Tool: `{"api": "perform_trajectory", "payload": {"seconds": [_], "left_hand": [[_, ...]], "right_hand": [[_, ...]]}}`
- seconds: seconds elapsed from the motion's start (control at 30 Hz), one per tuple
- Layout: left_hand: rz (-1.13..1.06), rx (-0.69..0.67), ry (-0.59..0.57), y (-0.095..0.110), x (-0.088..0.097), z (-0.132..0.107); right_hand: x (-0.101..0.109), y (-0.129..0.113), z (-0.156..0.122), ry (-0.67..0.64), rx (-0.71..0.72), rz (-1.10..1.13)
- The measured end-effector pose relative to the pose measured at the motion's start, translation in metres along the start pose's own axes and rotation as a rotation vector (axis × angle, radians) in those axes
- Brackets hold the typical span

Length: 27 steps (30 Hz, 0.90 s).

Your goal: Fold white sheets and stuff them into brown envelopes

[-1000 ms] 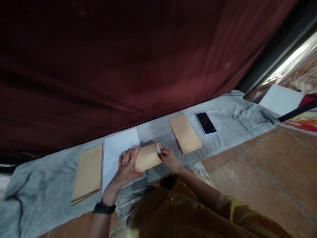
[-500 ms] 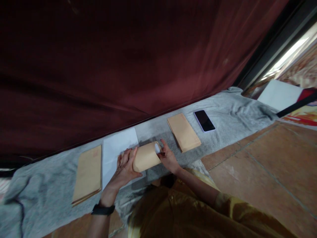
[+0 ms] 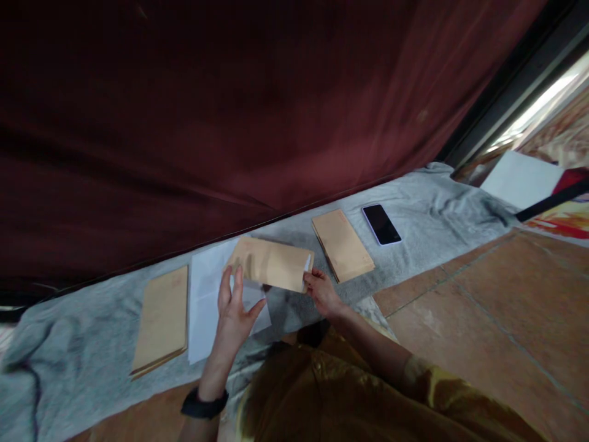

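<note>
My right hand (image 3: 321, 291) pinches the right end of a brown envelope (image 3: 271, 264), which is lifted and spread flat above the grey cloth (image 3: 83, 356). A bit of white paper shows at the envelope's right end by my fingers. My left hand (image 3: 233, 312) is open with its fingers stretched up, the fingertips at the envelope's lower left edge. Beneath it lies a stack of white paper sheets (image 3: 207, 294).
A pile of brown envelopes (image 3: 162, 319) lies left of the white sheets, another pile (image 3: 343, 244) to the right. A black phone (image 3: 381, 224) rests further right on the cloth. A dark red curtain (image 3: 230, 110) hangs behind. Tiled floor (image 3: 483, 307) lies at right.
The envelope was curled between both hands; now it is raised and opened out flat. My left hand has let go of it and spread open, while my right still holds its end.
</note>
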<state>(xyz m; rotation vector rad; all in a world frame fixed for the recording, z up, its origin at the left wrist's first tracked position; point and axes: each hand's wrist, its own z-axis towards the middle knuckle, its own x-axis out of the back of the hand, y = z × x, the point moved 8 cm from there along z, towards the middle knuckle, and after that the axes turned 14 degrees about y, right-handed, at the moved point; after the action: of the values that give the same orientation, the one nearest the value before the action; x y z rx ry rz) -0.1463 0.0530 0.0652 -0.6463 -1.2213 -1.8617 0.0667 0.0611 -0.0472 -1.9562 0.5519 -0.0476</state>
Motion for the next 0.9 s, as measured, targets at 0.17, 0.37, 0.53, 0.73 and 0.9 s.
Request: {"api": "perform_trajectory", "payload": {"seconds": [0.17, 0.37, 0.53, 0.73, 0.9], "left_hand": [[-0.686, 0.706, -0.061, 0.009, -0.056, -0.052], [-1.069, 1.037, -0.039, 0.030, -0.108, -0.071], [-0.972, 1.001, -0.069, 0.018, -0.116, -0.061], [-0.924, 0.967, -0.120, 0.005, -0.107, -0.052], [-0.899, 0.968, -0.117, 0.003, -0.103, -0.052]], "right_hand": [[-0.003, 0.001, -0.006, 0.078, -0.060, 0.168], [-0.005, 0.019, -0.012, 0.140, -0.137, 0.197], [0.004, 0.021, -0.014, 0.111, -0.171, 0.185], [0.023, 0.011, -0.011, 0.065, -0.196, 0.142], [0.025, 0.010, -0.009, 0.046, -0.213, 0.081]]}}
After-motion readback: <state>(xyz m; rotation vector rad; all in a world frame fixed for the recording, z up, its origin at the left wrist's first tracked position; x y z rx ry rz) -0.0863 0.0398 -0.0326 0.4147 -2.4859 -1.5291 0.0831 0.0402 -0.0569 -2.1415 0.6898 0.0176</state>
